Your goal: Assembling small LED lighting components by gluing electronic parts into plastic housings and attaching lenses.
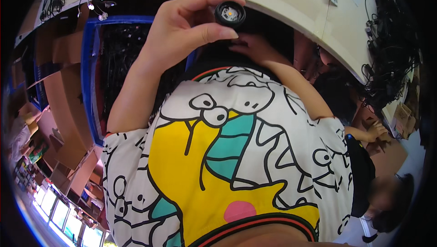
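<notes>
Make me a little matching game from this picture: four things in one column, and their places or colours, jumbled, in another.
Things
1. Round black part
2. Black cable tangle
3. Blue-rimmed container
4. Cartoon shirt

Places or colours
A. White, yellow and teal, with black outlines
B. At the right side of the pale table
C. Held by the left hand
D. In the picture's left half, below the table's edge

Pairs: 1-C, 2-B, 3-D, 4-A

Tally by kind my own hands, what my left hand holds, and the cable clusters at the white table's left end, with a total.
Bare hands (left hand, right hand): 2
Round black housing with pale inner face, in the left: 1
Clusters of thin black cable, left end of white table: 2
Total: 5
</notes>
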